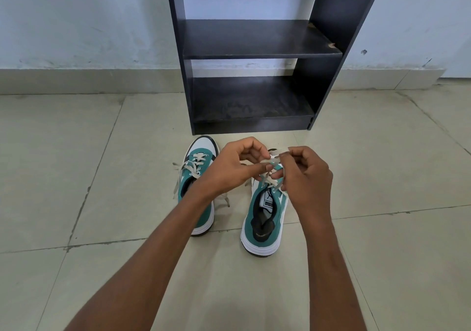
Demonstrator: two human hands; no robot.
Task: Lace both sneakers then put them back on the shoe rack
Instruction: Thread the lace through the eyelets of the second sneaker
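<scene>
My left hand (230,163) is curled in over the right sneaker (265,216), thumb and forefinger pinching a strand of its lace (267,163); my right hand (304,175), just at its three o'clock, pinches the other end, so both hands are clamped on the same pale lace with the fingertips almost touching.

Going left to right: the left sneaker (201,177) stands at nine o'clock from my hands, toe toward the rack, its lace threaded through the eyelets but the ends lying loose over the side and onto the floor (76,177). The right sneaker sits under my hands, heel toward me, tongue and insole showing. The black shoe rack (254,50) stands at twelve o'clock, both shelves bare.

What I judge could go wrong: the lace is flat and slippery-looking, and if either pinch loosens, the crossing I am forming will spring open and I must start it again. Pulling unevenly would leave one end short for the bow. Tugging upward too hard could lift or tip the light sneaker. And the left sneaker's trailing ends could snag or drag when I carry it to the shelf, unless I tie them first.
</scene>
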